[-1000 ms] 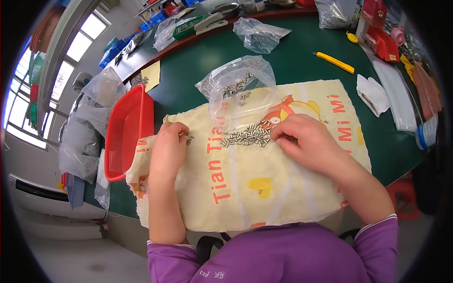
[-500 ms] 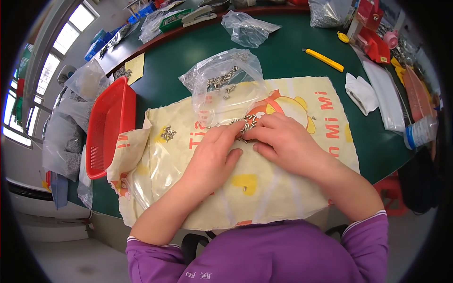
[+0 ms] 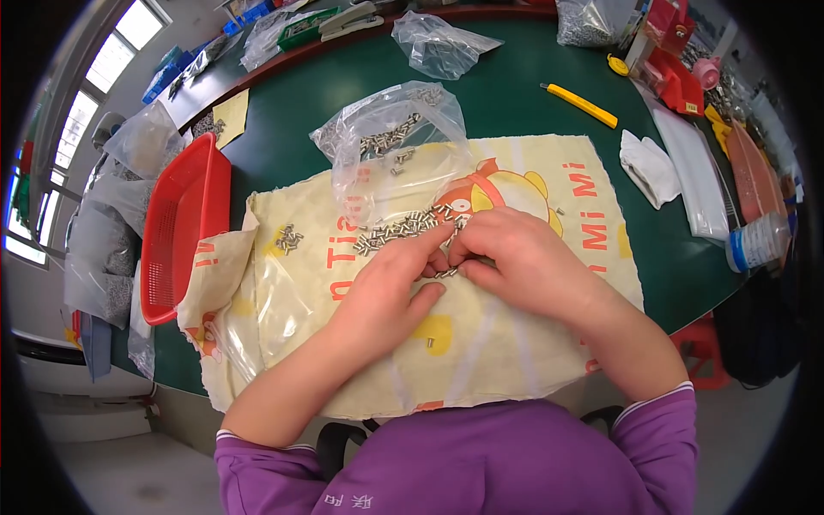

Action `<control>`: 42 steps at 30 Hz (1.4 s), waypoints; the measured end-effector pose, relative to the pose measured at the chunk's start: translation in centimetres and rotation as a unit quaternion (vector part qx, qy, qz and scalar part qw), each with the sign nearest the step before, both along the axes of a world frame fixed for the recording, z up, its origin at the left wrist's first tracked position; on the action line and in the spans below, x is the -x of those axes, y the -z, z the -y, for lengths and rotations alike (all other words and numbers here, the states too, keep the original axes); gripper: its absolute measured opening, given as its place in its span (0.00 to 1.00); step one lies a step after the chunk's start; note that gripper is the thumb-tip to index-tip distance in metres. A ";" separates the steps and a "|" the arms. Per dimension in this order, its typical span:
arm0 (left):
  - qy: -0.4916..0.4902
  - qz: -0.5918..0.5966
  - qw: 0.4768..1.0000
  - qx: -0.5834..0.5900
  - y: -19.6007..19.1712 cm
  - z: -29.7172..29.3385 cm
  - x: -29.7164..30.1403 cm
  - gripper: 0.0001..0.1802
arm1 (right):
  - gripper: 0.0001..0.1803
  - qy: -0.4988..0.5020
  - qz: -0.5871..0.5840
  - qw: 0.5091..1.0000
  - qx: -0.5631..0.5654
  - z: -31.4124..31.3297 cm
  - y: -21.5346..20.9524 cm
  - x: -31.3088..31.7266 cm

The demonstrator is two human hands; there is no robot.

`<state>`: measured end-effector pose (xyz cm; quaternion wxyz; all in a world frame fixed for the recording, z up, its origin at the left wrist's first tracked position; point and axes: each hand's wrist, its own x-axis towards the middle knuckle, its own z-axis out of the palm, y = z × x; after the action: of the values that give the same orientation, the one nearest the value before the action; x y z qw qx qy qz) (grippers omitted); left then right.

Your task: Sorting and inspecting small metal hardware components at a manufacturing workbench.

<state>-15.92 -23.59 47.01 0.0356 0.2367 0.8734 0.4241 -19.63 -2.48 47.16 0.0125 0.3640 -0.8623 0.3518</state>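
Note:
Small silver metal tubular pieces (image 3: 399,230), like short rivets, lie heaped on a yellow printed cloth (image 3: 524,369). My left hand (image 3: 390,283) rests at the near side of the heap, thumb apart from the fingers and its index finger stretched along the pieces. My right hand (image 3: 515,257) faces it with bent fingers, its fingertips down among a few pieces; whether one is pinched there is hidden. A clear plastic bag (image 3: 403,184), its mouth toward the heap, holds more of the same pieces. A smaller cluster (image 3: 288,239) and one single piece (image 3: 430,342) lie apart on the cloth.
A red plastic basket (image 3: 206,193) stands at left, beside filled clear bags (image 3: 103,249). On the green table (image 3: 506,81) are a yellow utility knife (image 3: 584,106), a crumpled clear bag (image 3: 442,47), a white cloth (image 3: 650,167) and a clear jar (image 3: 758,243) at right.
My left hand has drawn back toward me and uncovered a broad spread of metal pieces. My right hand remains near the heap. The whole view has shifted slightly.

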 end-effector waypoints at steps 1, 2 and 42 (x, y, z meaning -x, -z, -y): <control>0.007 0.006 1.000 -0.001 -0.1 0.1 -0.1 0.36 | 0.06 -0.005 0.017 1.000 -0.004 -0.1 -0.1 -0.1; 0.014 0.012 1.000 -0.001 -0.1 0.1 -0.1 0.36 | 0.06 -0.005 0.017 1.000 -0.004 -0.2 -0.2 -0.1; 0.041 -0.041 0.998 0.034 -0.4 0.7 0.2 0.34 | 0.03 -0.026 0.029 0.999 -0.004 -0.5 -0.6 -0.1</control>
<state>-16.12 -24.33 47.36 0.0250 0.2878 0.8776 0.3827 -19.49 -2.01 47.78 -0.0232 0.3760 -0.8539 0.3591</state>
